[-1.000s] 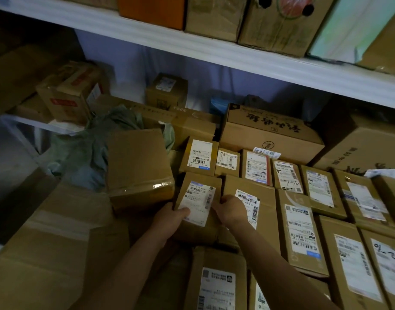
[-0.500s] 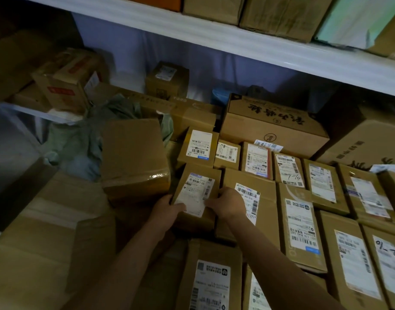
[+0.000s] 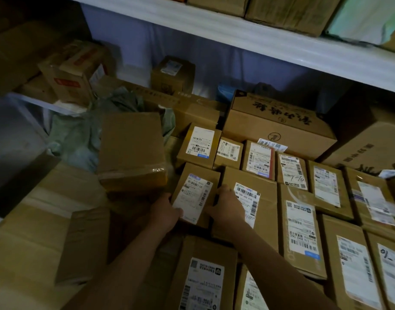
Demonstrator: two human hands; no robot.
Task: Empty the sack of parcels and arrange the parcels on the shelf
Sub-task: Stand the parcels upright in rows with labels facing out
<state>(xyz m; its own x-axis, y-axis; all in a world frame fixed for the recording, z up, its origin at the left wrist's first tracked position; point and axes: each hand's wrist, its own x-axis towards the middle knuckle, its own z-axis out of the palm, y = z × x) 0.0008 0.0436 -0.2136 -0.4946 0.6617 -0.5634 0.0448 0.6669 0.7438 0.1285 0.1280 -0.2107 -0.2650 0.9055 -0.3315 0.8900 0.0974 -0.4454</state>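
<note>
Shelf [image 3: 270, 44] runs overhead, cartons on top; below it the bay is packed with boxes. Big printed carton [image 3: 279, 128] at the back, plain taped box [image 3: 131, 151] left of centre, tilted, with the green sack [image 3: 80, 135] crumpled behind it. Rows of labelled parcels fill the right side, labels up.

My parcel [image 3: 195, 193] sits at the left end of the second row, touching the wider box [image 3: 252, 204] on its right, slightly tilted. Left hand [image 3: 166, 212] grips its near-left corner, fingers curled round the edge. Right hand [image 3: 226, 208] holds the right edge, fingers tucked into the seam between the two boxes; fingertips hidden there.

Handling guess: small stiff cardboard, probably light, won't flex. The label looks slick, so grip bare card on the two long sides, not the label face. The gap at left looks open, so it could tip that way if let go unseated.
</note>
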